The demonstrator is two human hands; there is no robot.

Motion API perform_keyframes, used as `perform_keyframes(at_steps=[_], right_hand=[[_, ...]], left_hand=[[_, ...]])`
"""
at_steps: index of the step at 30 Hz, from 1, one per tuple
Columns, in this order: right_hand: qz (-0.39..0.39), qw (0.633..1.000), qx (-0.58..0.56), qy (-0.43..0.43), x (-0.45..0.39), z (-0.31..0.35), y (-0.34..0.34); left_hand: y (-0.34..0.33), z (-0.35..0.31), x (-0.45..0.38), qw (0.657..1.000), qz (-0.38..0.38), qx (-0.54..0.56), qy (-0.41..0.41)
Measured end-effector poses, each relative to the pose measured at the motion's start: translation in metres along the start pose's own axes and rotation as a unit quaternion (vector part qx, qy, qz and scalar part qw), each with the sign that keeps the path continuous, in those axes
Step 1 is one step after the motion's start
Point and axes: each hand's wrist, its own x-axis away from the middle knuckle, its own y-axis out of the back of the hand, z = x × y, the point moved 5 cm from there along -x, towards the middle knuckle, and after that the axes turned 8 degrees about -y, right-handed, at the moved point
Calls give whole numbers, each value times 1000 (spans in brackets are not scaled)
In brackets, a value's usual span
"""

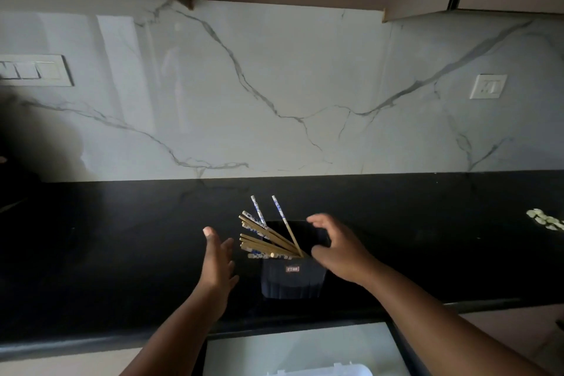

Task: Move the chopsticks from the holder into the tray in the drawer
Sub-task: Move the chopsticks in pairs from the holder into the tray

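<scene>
chopsticks (268, 235): a loose bundle of thin, stiff sticks, wood-coloured with some blue-and-white patterned ends; judge them light and smooth, so they will slide against each other and scatter if you grab only a few
where to hold: take the fanned upper ends, gathering them into one bunch around the middle of the exposed length, above the rim; a grip near the tips would let the bundle splay
holder (293, 278): a dark ribbed cup with a small label, upright on the black tabletop (122, 238); it looks light too, so it may tip or drag when you pull the sticks out, and steadying it seems wise
position: the sticks lean to the left inside the holder, their ends pointing toward your left hand
left hand (218, 256): spread, fingers straight, holding nothing; it is just beside the stick ends, not touching them
right hand (335, 246): fingers loosely curved around the holder's right rim, thumb near the front edge; you cannot tell whether it already touches
tray (320, 371): a white edge shows in the open drawer (305, 345) below the tabletop, nearer you than the holder
</scene>
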Motion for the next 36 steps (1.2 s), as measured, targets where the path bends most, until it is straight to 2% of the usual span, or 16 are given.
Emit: perform_keyframes(at_steps=[3,7,9,12,14,17,23,27,33,36], right_hand=[[129,989,73,11,-9,8,-15],[216,973,76,30,-22,14,-30],[230,971,54,38,-29,11,-37],[212,976,-4,51,-38,9,-42],[163,984,-23,63,-48,8,-40],[57,996,-5,64,-63,7,-33],[-14,1000,22,8,-84,0,-38],[-34,999,28,-30,-92,0,-41],[-29,988,130,-74,-94,3,-48],[-13,982,179,-61,-92,0,-55]], left_hand=[[10,-17,-7,998,-39,25,-41],[15,-25,-8,995,-81,33,-54],[15,-25,-5,994,-94,36,-51],[11,-23,-1,993,-100,17,-56],[8,-22,1,993,-97,-13,-64],[-1,-21,2,993,-81,-42,-72],[-21,-19,0,994,-47,-76,-70],[-30,-19,-4,993,-43,-75,-78],[-31,-19,-10,994,-21,-72,-74],[-29,-23,-11,991,-8,-98,-87]])
